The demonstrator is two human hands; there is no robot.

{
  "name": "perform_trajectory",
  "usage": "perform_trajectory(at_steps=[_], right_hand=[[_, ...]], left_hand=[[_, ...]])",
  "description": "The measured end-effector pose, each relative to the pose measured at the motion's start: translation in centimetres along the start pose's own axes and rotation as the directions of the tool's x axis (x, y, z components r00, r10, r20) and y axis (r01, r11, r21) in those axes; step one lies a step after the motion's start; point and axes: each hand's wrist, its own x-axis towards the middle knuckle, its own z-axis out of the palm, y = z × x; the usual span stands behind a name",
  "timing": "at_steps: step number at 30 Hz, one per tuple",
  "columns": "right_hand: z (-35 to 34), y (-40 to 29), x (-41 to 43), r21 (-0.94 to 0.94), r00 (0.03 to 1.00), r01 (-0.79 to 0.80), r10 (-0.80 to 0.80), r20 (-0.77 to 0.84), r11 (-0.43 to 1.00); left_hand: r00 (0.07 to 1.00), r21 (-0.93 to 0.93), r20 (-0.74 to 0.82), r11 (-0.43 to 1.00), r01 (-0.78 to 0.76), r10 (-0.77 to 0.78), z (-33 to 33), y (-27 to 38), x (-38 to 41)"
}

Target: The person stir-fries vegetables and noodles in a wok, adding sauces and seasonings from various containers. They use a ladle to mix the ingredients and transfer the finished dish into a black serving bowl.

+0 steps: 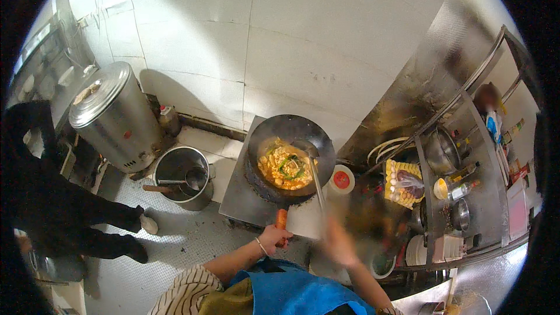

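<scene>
A dark wok [258, 144] sits on a metal stove top [236, 197], tilted a little. In it lies a mix of noodle-like or egg-like pieces [280, 166] with green leaves in orange-brown sauce. My left hand [275, 237] is wrapped around the wok's wooden handle [281, 218]. My right hand [339, 243], blurred by motion, grips the upper end of a long metal wok ladle [318, 186]. The ladle's bowl rests inside the wok at its right side, by the food.
A white tub with a red top [341, 180] stands right of the wok. Leftward are a steel pot [205, 192] holding ladles and a tall lidded steel barrel [120, 127]. A person in dark clothes [57, 210] stands at far left. Right is a shelf [481, 210] near a yellow egg tray [409, 168].
</scene>
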Motion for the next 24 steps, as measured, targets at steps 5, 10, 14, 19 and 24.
perform_trajectory(at_steps=[5, 10, 14, 19, 24], right_hand=[[0.3, 1.0, -0.4, 0.06, 0.998, -0.015, 0.012, 0.055, 0.998], [4.1, 3.4, 4.1, 0.515, 0.943, -0.327, 0.313, 0.115, 0.792], [2.5, 2.7, 2.4, 0.326, 0.984, -0.172, 0.149, 0.095, 0.93], [1.1, 1.1, 2.3, 0.206, 0.992, -0.117, 0.106, 0.061, 0.971], [2.6, -2.1, 2.6, 0.496, 0.94, -0.34, 0.295, 0.17, 0.799]], left_hand=[[0.998, 0.035, 0.048, 0.999, 0.029, -0.031, -1.4, 1.4, -0.9], [0.999, -0.006, 0.028, 0.999, -0.044, 0.044, -1.0, 1.6, -1.4], [0.998, -0.02, -0.001, 0.998, -0.063, 0.063, -1.6, 1.2, -1.1], [0.998, -0.024, 0.006, 0.997, -0.069, 0.069, -1.3, 0.5, -0.4], [0.997, -0.013, -0.054, 0.999, -0.048, 0.048, -0.2, 0.4, -0.5]])
